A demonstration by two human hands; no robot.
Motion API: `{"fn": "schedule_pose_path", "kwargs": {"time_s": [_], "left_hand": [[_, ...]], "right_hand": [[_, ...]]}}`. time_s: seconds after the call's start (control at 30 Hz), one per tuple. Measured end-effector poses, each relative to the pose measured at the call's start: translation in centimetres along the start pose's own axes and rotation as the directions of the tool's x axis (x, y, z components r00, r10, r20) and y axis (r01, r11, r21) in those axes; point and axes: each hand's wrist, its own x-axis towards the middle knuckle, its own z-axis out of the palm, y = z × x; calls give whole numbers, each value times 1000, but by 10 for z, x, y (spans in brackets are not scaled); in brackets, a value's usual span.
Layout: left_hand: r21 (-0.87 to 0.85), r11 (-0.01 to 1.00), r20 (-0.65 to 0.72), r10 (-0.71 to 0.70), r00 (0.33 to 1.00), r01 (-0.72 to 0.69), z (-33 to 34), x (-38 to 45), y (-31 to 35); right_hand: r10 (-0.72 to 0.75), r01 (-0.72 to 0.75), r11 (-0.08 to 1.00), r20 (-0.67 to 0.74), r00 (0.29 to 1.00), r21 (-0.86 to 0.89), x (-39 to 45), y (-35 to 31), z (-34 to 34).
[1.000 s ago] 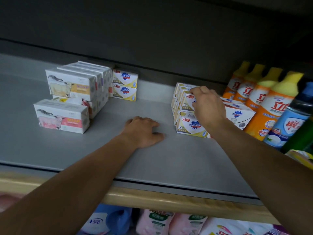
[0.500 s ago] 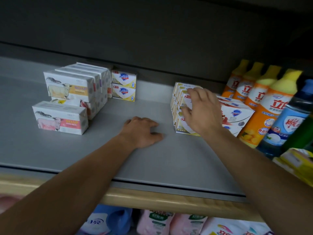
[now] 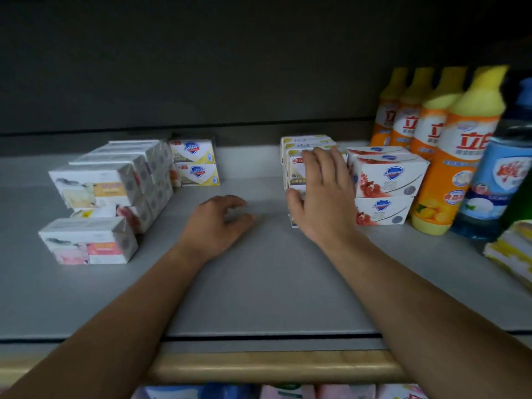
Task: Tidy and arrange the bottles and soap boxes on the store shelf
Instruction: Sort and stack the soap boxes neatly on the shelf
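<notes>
A stack of yellow-and-white soap boxes point(image 3: 299, 145) stands at the middle right of the grey shelf point(image 3: 273, 283). My right hand point(image 3: 322, 197) lies flat against the stack's front, fingers straight and pointing up, thumb at its lower left corner. Touching that stack on the right are two stacked red-and-white soap boxes point(image 3: 388, 174). Beyond them runs a row of orange bottles point(image 3: 457, 156) with yellow caps, then a blue bottle point(image 3: 501, 180). My left hand point(image 3: 218, 223) rests on the bare shelf with loosely curled fingers and holds nothing.
White goat-picture soap boxes point(image 3: 98, 182) are piled at the left, one lone box in front. Two yellow soap boxes point(image 3: 195, 162) sit stacked behind them at the back wall. Yellow packs point(image 3: 512, 249) lie at the right edge. A wooden lip fronts the shelf; more products point(image 3: 230, 391) fill the shelf below.
My right hand has slid from the top of the yellow soap stack down onto its front face, fingers straightening. My left hand has stayed in place on the shelf.
</notes>
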Motion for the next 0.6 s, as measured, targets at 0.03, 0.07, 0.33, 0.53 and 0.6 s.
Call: {"fn": "schedule_pose_path", "kwargs": {"time_s": [0.03,0.07,0.33,0.53,0.6], "left_hand": [[-1,1000,-25,-8,1000,8,-4,5,0],[3,1000,-41,-15,999,15,-8,13,0],[194,975,-239,-63,969,112,-26,113,-16],[536,836,-160,-40,986,121,-23,166,-42],[586,800,-150,-55,987,134,-21,173,-46]], "right_hand": [[4,-4,1000,-4,1000,7,0,0,1],[6,-6,1000,-10,1000,20,0,0,2],[19,-13,995,-55,998,99,1,4,7],[47,-26,983,-111,993,180,3,4,9],[49,-26,982,-116,992,189,3,3,10]]}}
